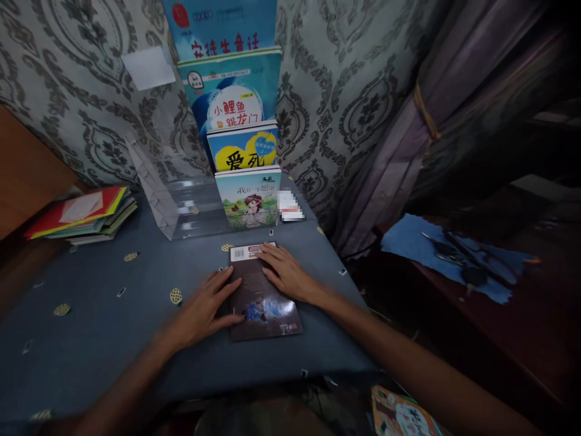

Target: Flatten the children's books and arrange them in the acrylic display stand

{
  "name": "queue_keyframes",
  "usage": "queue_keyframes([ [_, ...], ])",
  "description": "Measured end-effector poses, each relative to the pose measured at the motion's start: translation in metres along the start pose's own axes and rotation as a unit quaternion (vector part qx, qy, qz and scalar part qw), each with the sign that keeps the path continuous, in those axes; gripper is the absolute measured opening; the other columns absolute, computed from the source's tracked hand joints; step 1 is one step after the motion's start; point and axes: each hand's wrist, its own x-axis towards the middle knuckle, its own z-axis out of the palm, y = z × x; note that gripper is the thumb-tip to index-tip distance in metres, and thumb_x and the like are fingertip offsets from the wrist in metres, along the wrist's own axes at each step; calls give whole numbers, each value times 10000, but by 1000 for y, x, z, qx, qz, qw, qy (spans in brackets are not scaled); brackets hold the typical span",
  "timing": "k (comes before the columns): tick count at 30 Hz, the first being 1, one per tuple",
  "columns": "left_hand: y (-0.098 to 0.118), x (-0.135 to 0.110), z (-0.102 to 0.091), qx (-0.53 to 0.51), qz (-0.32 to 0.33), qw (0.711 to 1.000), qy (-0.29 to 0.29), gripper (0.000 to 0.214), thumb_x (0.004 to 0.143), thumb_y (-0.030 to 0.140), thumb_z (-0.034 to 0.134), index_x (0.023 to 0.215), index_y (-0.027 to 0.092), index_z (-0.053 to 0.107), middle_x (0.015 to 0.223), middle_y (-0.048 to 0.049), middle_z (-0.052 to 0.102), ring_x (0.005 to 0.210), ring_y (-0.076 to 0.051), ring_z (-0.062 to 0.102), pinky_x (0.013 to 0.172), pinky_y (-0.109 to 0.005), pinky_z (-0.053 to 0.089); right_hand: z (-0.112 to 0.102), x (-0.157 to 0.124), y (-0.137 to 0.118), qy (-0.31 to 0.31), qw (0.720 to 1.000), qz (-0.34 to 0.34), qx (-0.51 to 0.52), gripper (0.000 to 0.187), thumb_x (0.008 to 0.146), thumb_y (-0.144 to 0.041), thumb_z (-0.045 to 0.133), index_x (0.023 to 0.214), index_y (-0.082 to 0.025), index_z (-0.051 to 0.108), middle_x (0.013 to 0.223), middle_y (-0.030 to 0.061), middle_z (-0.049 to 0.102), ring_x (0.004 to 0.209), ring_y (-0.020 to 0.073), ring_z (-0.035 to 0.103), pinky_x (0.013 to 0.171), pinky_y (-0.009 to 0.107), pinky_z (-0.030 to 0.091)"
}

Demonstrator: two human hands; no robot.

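Observation:
A dark glossy book (265, 306) lies flat on the blue-grey tablecloth (113, 339), back cover up, with a white barcode strip at its far end. My left hand (204, 309) rests on the book's left edge, fingers stretched out and flat. My right hand (285, 272) lies flat across the book's upper right part, fingers spread towards the barcode strip. Behind the book stands a clear acrylic tiered rack (177, 200) holding several children's books (247, 197) stepped one above another.
A stack of colourful thin books (86, 215) lies at the table's left rear. Patterned wallpaper and a tied curtain (408, 139) close the back and right. A dark side surface on the right holds a blue cloth (454, 254) with scissors. Another booklet (402, 415) lies on the floor below.

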Motion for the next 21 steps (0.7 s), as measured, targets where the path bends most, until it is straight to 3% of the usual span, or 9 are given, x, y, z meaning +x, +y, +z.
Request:
queue_keyframes([
  [4,10,-22,0,-4,34,996,-84,1246,698,770,725,1647,275,88,1702,-210,83,1570,-404,143,1237,-657,207,1,-18,-11,-3,1000,-7,1,462,1009,-243,464,1461,-177,532,1557,166,499,1497,279,394,1218,581,339],
  [7,23,-35,2,-3,35,993,-110,1390,617,762,791,1641,300,-26,1704,-210,12,1571,-427,74,1230,-680,177,3,-32,-20,1,1000,-11,-4,456,1011,-241,460,1450,-148,538,1546,178,510,1495,281,399,1218,569,347],
  [12,50,-49,7,32,32,992,-122,1373,699,534,873,1629,297,-108,1700,-210,16,1573,-406,58,1227,-681,184,8,-54,-32,24,1000,-2,-10,456,1008,-243,477,1455,-175,540,1534,166,527,1482,282,422,1214,581,351],
  [16,66,-56,14,77,38,992,-96,1238,802,295,811,1631,263,-107,1698,-204,86,1578,-375,87,1228,-660,222,8,-67,-38,22,1000,2,-3,465,1006,-241,488,1467,-197,533,1540,153,524,1488,277,412,1216,578,350],
  [21,70,-63,16,107,78,991,-29,1068,868,337,758,1647,247,32,1675,-187,253,1561,-350,231,1213,-616,311,-4,-79,-42,-18,999,19,41,463,1028,-374,502,1459,-212,550,1588,148,463,1520,283,352,1237,586,296],
])
